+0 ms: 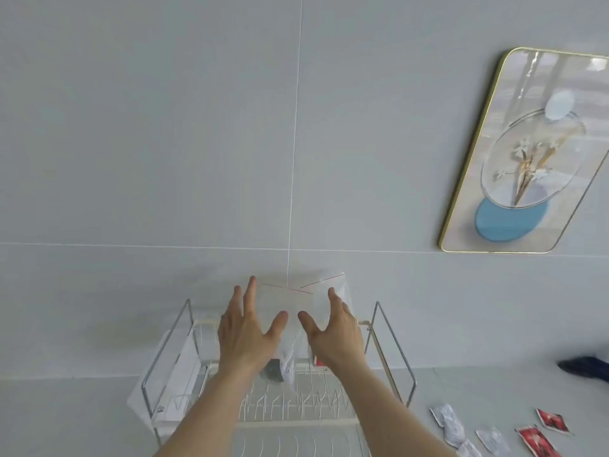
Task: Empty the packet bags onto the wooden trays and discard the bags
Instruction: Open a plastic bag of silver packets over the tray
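Both my hands are raised in front of the grey tiled wall. My left hand and my right hand hold clear zip bags with red seal lines, each gripping an outer side with fingers spread behind the plastic. The bags hang above a white wire rack. A small dark packet shows low in the hanging plastic. No wooden tray is in view.
The rack has chrome side handles and a white sheet on its left. Silver packets and red packets lie on the counter at lower right. A gold-framed picture hangs upper right. A dark object sits at the right edge.
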The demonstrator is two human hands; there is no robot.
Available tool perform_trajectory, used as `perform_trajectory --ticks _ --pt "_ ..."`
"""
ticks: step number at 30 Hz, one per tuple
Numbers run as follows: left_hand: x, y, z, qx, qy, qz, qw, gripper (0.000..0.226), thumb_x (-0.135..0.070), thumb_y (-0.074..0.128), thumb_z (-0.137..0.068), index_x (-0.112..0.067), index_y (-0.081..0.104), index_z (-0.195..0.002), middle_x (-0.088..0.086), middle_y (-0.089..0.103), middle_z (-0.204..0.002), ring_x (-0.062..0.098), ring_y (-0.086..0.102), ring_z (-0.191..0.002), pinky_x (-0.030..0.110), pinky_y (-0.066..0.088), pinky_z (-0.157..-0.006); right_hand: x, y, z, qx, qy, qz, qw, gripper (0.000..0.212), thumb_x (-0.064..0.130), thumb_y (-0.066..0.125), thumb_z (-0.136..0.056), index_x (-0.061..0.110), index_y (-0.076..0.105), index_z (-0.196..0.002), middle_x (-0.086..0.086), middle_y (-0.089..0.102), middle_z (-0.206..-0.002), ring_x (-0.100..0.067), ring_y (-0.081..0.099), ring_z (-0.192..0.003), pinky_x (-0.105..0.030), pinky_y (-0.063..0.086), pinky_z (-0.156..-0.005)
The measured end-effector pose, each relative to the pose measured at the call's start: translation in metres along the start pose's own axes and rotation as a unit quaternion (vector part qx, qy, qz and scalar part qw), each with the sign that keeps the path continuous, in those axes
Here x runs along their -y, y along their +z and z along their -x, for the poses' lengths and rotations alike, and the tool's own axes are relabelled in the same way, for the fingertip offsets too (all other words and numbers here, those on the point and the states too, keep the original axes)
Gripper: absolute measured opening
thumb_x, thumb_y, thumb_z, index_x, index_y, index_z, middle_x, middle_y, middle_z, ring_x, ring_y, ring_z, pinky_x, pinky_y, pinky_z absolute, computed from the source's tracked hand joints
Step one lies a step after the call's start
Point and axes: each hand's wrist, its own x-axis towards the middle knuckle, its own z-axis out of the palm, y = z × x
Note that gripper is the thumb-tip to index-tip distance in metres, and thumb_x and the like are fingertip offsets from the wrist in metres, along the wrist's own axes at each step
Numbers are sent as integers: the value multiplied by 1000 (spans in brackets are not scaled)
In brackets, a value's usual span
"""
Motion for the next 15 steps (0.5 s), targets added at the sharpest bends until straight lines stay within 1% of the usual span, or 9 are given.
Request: perform_trajectory --ticks 4,5,6,7,8,9,11,13,15 --pt "7 18 -1 74 -26 18 997 94 -65 53 -86 -43 -7 -154 6 9 -167 35 29 -148 53 30 -118 -3 17 -7 15 36 -39 998 74 60 59 -85 34 34 -150 7 58 -142 -20 57 -129 -49 45 -106" --pt "9 21 -2 83 -30 24 996 95 -63 55 -86 -44 -7 -154 6 14 -166 34 34 -146 53 34 -115 -5 21 -10 13 36 -50 998 67 56 60 -87 33 40 -146 8 64 -134 -17 60 -124 -44 47 -102" --pt "9 22 -1 90 -36 30 995 95 -60 58 -85 -44 -6 -153 6 20 -164 32 40 -142 53 39 -111 -3 22 -9 17 41 -59 997 60 50 62 -89 32 45 -143 8 68 -126 -14 63 -116 -34 48 -94" --pt "10 23 -2 92 -40 42 994 96 -56 61 -85 -43 -5 -153 6 26 -160 31 44 -139 53 43 -108 -3 22 -11 20 38 -76 996 52 44 63 -91 30 50 -140 8 71 -119 -11 65 -107 -23 45 -81" --pt "11 22 -2 91 -43 53 993 97 -52 65 -85 -42 -3 -153 7 32 -157 30 46 -137 53 45 -106 1 20 -10 27 39 -86 995 45 38 64 -93 29 54 -136 8 72 -112 -9 65 -98 -15 37 -68" --pt "12 22 -3 86 -44 61 993 97 -48 68 -85 -41 -1 -153 7 37 -154 29 46 -137 52 46 -105 1 20 -10 31 37 -101 994 39 34 64 -94 29 57 -132 7 73 -107 -8 65 -90 -12 31 -61" --pt "12 19 -2 67 -52 75 994 96 -41 72 -84 -40 5 -153 6 45 -149 26 51 -134 48 49 -101 2 21 -12 31 34 -125 991 26 28 63 -94 27 64 -120 3 75 -99 -9 66 -83 -11 33 -57" --pt "12 13 -3 52 -71 106 991 92 -36 73 -85 -39 10 -152 4 52 -141 23 61 -119 41 51 -95 5 22 -12 27 26 -159 987 18 20 62 -93 23 72 -108 -1 78 -90 -13 70 -78 -10 39 -54" --pt "13 5 -6 46 -89 145 984 87 -35 72 -85 -39 16 -151 1 58 -130 21 66 -103 41 53 -90 9 21 -13 35 22 -202 979 17 15 60 -93 21 75 -98 -6 79 -85 -16 72 -74 -11 45 -58"
